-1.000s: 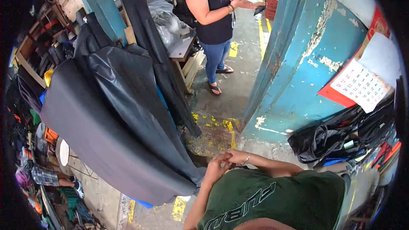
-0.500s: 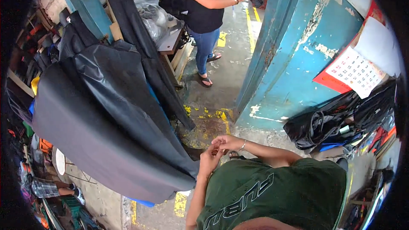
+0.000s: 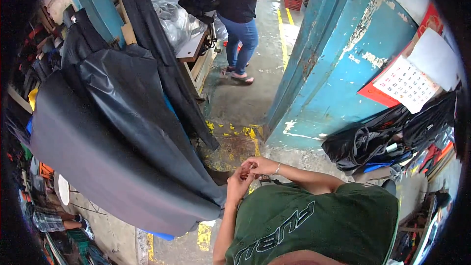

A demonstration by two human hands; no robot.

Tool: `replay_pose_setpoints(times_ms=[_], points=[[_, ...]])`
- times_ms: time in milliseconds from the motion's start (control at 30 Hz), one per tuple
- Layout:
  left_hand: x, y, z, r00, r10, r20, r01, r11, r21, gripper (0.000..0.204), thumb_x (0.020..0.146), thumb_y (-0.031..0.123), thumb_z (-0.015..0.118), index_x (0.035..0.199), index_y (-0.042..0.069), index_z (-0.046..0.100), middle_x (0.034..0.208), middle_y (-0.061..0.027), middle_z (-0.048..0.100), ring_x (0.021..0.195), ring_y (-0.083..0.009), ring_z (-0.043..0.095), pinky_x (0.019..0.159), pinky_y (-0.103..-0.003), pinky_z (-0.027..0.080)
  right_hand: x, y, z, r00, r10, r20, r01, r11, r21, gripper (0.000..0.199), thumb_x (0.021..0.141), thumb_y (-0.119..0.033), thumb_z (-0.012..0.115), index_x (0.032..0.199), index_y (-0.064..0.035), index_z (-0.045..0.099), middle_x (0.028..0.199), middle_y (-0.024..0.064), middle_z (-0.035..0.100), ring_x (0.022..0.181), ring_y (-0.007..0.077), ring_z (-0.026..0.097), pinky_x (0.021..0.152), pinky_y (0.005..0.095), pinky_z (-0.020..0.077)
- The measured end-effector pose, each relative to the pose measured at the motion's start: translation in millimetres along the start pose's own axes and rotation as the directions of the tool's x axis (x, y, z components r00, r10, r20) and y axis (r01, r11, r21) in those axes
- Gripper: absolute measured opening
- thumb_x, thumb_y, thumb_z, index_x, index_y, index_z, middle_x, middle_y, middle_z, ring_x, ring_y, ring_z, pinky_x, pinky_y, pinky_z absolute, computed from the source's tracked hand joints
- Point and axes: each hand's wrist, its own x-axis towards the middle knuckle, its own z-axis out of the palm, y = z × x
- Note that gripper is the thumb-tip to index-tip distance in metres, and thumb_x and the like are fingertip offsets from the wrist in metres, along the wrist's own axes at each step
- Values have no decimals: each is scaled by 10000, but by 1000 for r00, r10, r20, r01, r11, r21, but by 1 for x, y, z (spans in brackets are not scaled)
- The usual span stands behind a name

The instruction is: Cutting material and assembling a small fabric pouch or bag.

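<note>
My left hand (image 3: 238, 183) and my right hand (image 3: 264, 165) meet just in front of my body, their curled fingertips close together or touching. Whatever sits between the fingers, if anything, is too small or hidden to make out. A thin bracelet circles my right wrist. Immediately left of my left hand hangs a large black sheet of leather-like material (image 3: 132, 132), its lower edge reaching close to my left forearm. No hand grips it.
A blue-green post (image 3: 319, 68) with peeling paint borders the passage; a calendar (image 3: 405, 83) hangs on it above black bags (image 3: 368, 142). Ahead, a person in jeans (image 3: 240, 34) holds a dark item beside red crates (image 3: 294, 0). Another person's legs (image 3: 73, 224) show at lower left.
The person ahead has stepped farther away up the passage and turned. My hands stay together in front of me, with the fingers shifting slightly. The view has swung a little.
</note>
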Motion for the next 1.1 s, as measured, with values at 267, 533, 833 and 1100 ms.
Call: replay_pose_setpoints(times_ms=[267,533,833,1100], points=[[3,-5,-13,999,2,52,-1,1000,-21,358,885,181,769,1183,8,673,984,-136,768,890,-184,748,789,-319,582,2,2,5,997,-79,2,78,992,103,479,911,-168,720,1354,-65,572,1218,85,635,984,187,680,704,355,644],[0,-12,-19,999,26,30,-26,1000,10,335,872,163,772,1144,-7,676,934,-148,763,848,-185,750,768,-312,583,6,4,16,996,-25,-84,31,997,65,423,908,-239,760,1283,-89,635,1179,63,639,961,171,682,690,326,635],[-6,-19,-27,998,-2,-61,10,992,125,307,840,171,748,1096,10,695,880,-149,752,780,-224,738,739,-348,574,4,-8,40,982,46,-186,-58,996,-62,352,929,-275,747,1200,-64,669,992,46,719,780,138,705,619,294,615],[-30,-43,-44,995,-32,-93,43,992,123,269,846,208,753,1004,6,671,856,-146,706,768,-206,689,713,-348,544,27,12,55,1000,1,3,-1,1000,23,299,931,-90,664,1220,-24,631,1072,59,692,840,143,698,634,298,615]])
